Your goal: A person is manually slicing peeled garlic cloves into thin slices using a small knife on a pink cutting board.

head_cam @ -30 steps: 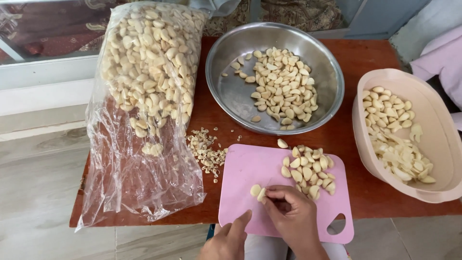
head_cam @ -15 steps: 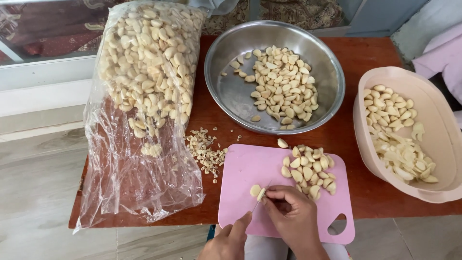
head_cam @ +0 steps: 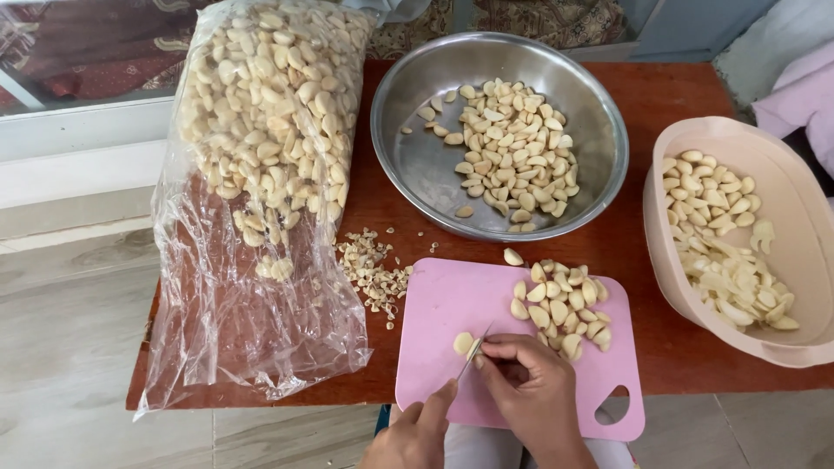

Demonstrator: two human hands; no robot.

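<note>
At the near edge of the pink cutting board [head_cam: 452, 304], the right hand [head_cam: 530, 386] was curled shut around a small knife [head_cam: 473, 352], whose thin blade ran from the fingers up and to the left. Its tip met a single garlic clove [head_cam: 464, 343] lying on the board, long axis angled up to the left. The left hand [head_cam: 417, 434] sat just nearer, thumb raised toward the blade; whether it gripped anything could not be told. A pile of cloves [head_cam: 565, 304] lay right of the knife. Trimmings [head_cam: 373, 274] littered the red-brown wooden table [head_cam: 643, 260]. A beige tub [head_cam: 808, 260] stood right, a clear bag of garlic [head_cam: 261, 148] left, a steel bowl [head_cam: 417, 165] farther off. Pale floor tiles showed left.
</note>
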